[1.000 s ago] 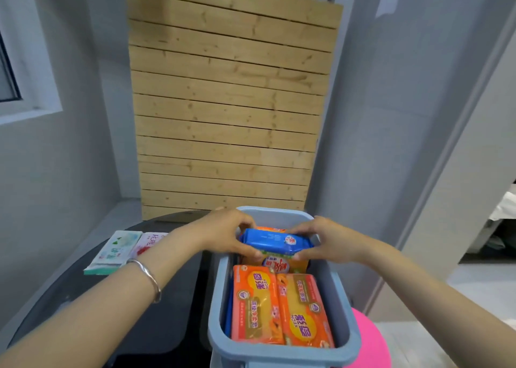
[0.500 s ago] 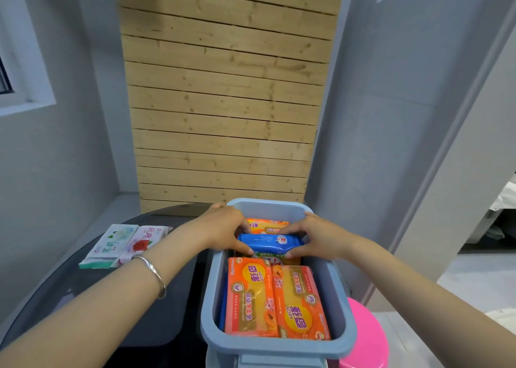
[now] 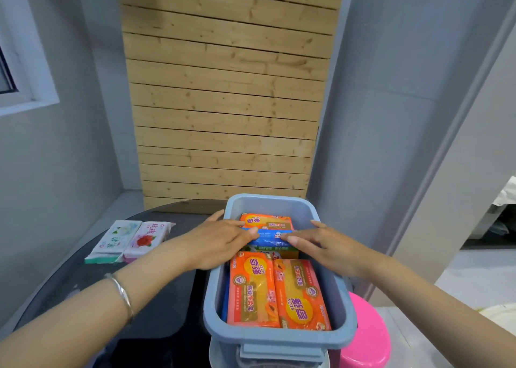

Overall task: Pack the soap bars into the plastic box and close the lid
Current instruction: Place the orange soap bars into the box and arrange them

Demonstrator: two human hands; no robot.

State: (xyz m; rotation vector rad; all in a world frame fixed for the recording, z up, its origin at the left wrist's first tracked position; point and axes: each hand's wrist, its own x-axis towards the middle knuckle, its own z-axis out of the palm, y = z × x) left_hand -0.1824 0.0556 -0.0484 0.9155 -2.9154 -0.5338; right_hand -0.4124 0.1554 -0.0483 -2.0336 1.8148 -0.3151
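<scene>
Pressing the blue soap bar [image 3: 269, 238] flat into the gap is the step in hand, as the head view shows it, and it is best done with even pressure from both ends, so the pack settles level between its neighbours and does not tip up at one corner. It lies crosswise in the blue-grey plastic box [image 3: 279, 337], with an orange soap bar [image 3: 265, 221] beyond it at the far wall and two orange soap bars [image 3: 276, 292] side by side nearer the person; a green-edged pack peeks out just below the blue one.

The left hand [image 3: 220, 242] lies over the box's left rim, its fingers [image 3: 248, 232] stretched out nearly straight and resting on the blue bar's left end. The right hand [image 3: 321, 246] mirrors it from the right rim, fingers [image 3: 291, 239] extended and flat on the right end. Neither hand is curled around anything; both press rather than grip.

Two more soap bars [image 3: 128, 240], one green-and-white and one with a red rose, wait on the dark table [image 3: 156, 306] to the left, well apart from the box. No lid can be told for certain in this view.
</scene>
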